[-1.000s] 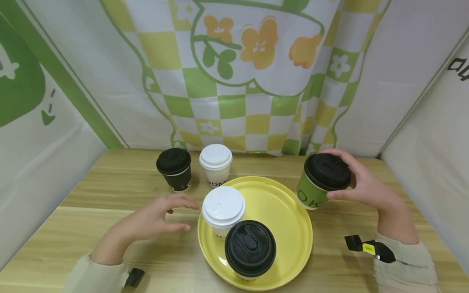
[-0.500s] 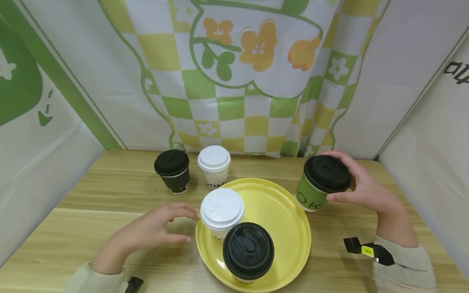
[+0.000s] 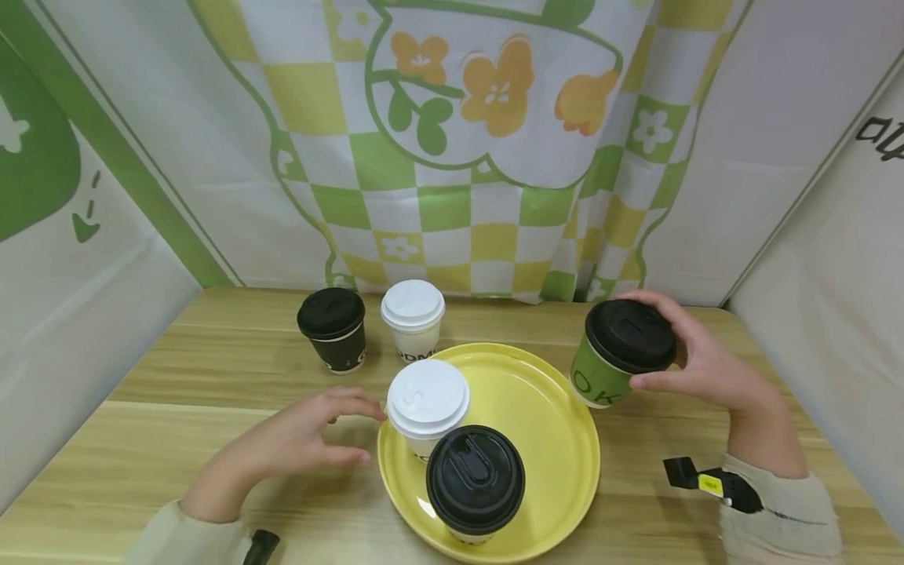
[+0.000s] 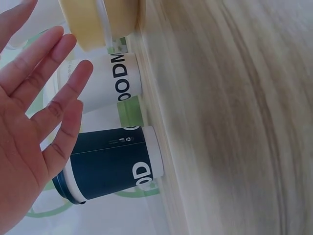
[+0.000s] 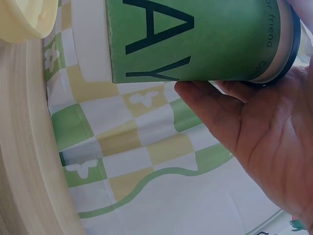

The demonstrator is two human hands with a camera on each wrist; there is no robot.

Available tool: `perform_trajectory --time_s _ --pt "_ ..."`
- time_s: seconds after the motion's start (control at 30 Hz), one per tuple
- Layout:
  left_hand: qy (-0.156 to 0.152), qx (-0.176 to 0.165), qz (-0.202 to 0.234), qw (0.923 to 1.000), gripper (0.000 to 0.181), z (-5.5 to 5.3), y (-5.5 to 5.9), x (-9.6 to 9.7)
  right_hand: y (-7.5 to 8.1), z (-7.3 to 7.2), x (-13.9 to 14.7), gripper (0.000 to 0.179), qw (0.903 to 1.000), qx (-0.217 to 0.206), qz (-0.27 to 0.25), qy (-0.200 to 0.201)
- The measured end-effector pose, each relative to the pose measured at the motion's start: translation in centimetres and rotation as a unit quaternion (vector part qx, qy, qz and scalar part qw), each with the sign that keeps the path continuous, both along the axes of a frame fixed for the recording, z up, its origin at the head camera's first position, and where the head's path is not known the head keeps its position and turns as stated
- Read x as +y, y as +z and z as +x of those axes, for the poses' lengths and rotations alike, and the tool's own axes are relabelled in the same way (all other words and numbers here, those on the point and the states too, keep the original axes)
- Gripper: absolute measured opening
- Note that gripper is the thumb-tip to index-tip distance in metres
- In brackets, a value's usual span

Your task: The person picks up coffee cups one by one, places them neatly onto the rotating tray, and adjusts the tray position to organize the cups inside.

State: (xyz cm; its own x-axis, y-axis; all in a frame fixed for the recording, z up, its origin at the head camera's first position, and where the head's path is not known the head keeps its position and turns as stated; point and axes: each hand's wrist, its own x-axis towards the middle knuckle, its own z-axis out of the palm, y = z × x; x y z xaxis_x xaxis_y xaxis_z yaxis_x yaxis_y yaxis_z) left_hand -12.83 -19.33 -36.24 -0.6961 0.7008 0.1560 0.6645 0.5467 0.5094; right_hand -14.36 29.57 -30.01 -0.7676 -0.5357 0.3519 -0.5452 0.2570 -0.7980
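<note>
My right hand (image 3: 706, 361) grips a green paper cup (image 3: 600, 377) with a black lid. In the right wrist view the cup's base is raised off the wooden table. Beside the round yellow tray (image 3: 558, 471) is my left hand (image 3: 297, 435), its fingers loosely bent and holding nothing. Its fingertips lie close to a white-lidded cup (image 3: 427, 400) on the tray; whether they touch is unclear. In front of that cup, also on the tray, a black-lidded cup (image 3: 475, 479) hides part of it.
Behind the tray stand a small dark cup (image 3: 339, 345) with a black lid and a small white cup (image 3: 413, 333). A checked curtain (image 3: 445, 204) hangs at the table's back edge. White fabric walls flank both sides of the wooden table (image 3: 205, 377).
My left hand has lowered slightly in view and sits nearer the tray rim. The two tray cups appear shifted very slightly. The right hand still holds the green cup in nearly the same spot.
</note>
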Motion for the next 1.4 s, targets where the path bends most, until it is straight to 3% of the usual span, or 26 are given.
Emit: perform_trajectory --time_s 0.13,0.37,0.57,0.87,1.13,1.4 --pt "0.002 -0.011 0.004 0.9999 0.040 -0.4 -0.2 0.1 0.0 0.2 0.1 0.092 1.0000 0.001 0.002 -0.005" --pt "-0.008 0.007 0.016 0.9998 0.038 -1.0 -0.5 0.1 0.3 0.4 0.0 0.093 0.9999 0.005 0.008 -0.008" --pt "-0.012 -0.002 0.018 0.9998 0.038 -1.5 -0.6 0.2 0.6 0.6 0.0 0.095 0.9998 0.008 0.013 -0.008" --pt "-0.004 -0.031 0.031 0.9990 0.038 -2.3 -0.4 0.5 0.9 0.7 0.0 0.095 0.9996 0.015 0.006 0.023" --pt "-0.006 -0.007 0.021 0.9997 0.037 -2.8 -0.6 0.7 1.4 1.1 -0.8 0.096 0.9992 0.011 0.029 0.027" --pt "0.002 -0.024 0.024 0.9994 0.039 -3.5 -1.0 0.9 1.5 1.6 -1.4 0.099 0.9981 0.019 0.033 0.049"
